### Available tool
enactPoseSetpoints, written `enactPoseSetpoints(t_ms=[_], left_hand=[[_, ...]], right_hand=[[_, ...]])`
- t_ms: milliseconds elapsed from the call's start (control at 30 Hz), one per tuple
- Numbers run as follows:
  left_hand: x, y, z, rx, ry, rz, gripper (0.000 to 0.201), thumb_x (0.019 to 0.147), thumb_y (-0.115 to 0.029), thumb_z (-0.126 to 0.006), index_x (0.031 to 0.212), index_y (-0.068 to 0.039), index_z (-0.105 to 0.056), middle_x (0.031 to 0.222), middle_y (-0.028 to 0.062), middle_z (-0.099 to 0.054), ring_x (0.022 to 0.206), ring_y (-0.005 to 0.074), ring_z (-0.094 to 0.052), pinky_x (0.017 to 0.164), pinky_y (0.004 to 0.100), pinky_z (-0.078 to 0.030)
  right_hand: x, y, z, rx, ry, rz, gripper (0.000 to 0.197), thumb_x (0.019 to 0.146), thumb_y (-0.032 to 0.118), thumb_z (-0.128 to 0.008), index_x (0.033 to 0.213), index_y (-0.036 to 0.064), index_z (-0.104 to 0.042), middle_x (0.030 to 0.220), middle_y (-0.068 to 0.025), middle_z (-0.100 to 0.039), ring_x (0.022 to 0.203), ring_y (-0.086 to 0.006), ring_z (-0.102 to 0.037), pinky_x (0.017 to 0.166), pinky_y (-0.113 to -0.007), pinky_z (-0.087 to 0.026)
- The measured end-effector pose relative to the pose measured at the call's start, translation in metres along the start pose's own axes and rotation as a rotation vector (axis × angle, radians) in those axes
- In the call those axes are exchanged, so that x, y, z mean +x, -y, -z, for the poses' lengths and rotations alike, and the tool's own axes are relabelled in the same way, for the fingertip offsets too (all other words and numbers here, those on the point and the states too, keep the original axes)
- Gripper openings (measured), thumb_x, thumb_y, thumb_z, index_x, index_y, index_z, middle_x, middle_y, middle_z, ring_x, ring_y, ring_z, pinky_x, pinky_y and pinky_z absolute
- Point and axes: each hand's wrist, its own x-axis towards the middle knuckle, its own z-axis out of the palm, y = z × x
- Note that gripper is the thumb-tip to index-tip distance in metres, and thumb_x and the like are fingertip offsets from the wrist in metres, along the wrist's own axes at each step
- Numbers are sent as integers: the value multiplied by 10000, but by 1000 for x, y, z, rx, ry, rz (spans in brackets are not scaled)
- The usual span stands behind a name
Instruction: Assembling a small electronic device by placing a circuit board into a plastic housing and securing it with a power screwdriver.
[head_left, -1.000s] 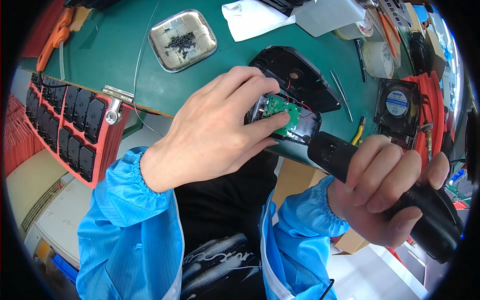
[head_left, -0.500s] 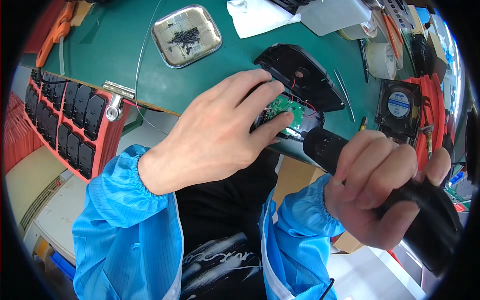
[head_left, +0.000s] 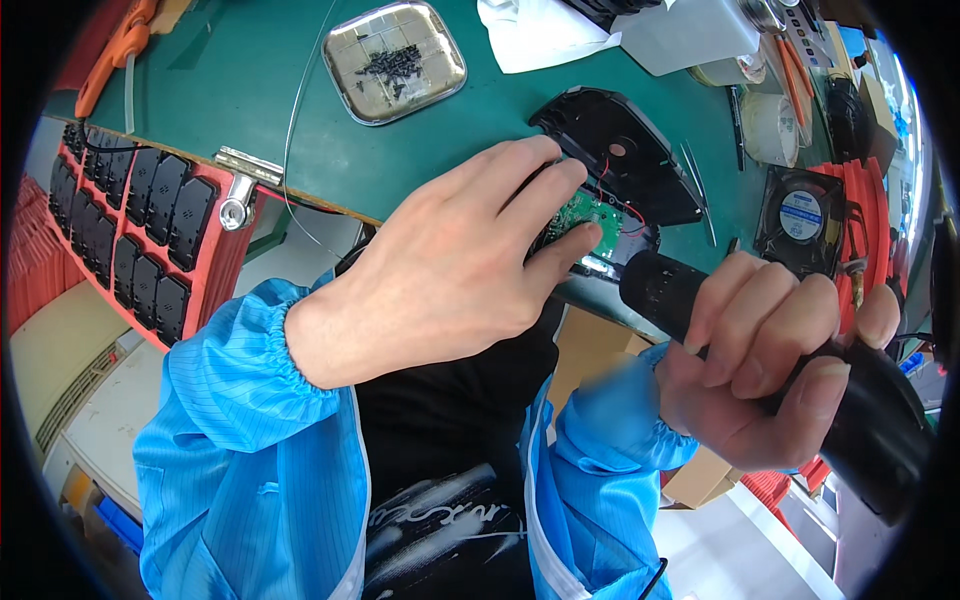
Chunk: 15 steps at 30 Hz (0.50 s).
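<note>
My left hand (head_left: 450, 250) is closed over the near half of an opened black plastic device, its fingers and thumb gripping the housing around a green circuit board (head_left: 607, 215). The other housing half (head_left: 625, 150) lies just beyond, with its inside up and thin red wires running to the board. In my right hand (head_left: 765, 350) is a black electric screwdriver (head_left: 665, 295), tilted with its nose toward the board's near edge. The bit's tip is too small to make out, so I cannot tell whether it touches a screw.
A square metal dish (head_left: 345, 85) holding small black screws stands at the far left on the green mat (head_left: 240, 90). Tweezers (head_left: 698, 190) lie right of the device, near a small fan (head_left: 798, 215). Red racks of black parts (head_left: 205, 285) stand at the left.
The whole scene has shifted slightly to the right in view. Both hands keep their holds, and the screwdriver stays at the board's near edge.
</note>
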Motion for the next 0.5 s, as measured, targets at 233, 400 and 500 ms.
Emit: enactPoseSetpoints(t_ms=[233, 400, 500], left_hand=[[4, 5, 4, -88, 35, 10, 428, 707, -120, -836, 1129, -86, -772, 1254, 145, -604, 1180, 347, -598, 893, 419, -581], [1, 6, 8, -119, 29, 39, 441, 686, -130, -836, 1122, -103, -779, 1244, 147, -602, 1179, 349, -594, 894, 425, -574], [1, 6, 4, -127, 10, 29, 437, 688, -134, -826, 1122, -109, -780, 1243, 152, -602, 1178, 354, -595, 898, 428, -573]], right_hand=[[10, -2, 8, 115, 96, 81, 423, 1013, 248, -574, 1340, 0, -471, 684, 10, -505, 511, -94, -476, 534, -271, -426], [41, 24, 13, 239, -51, 123, 330, 978, 242, -601, 1217, 23, -536, 693, 7, -525, 518, -92, -497, 554, -251, -433], [68, 12, 3, 383, 45, 133, 219, 958, 232, -605, 1077, 50, -573, 679, 5, -517, 518, -86, -474, 574, -260, -424]])
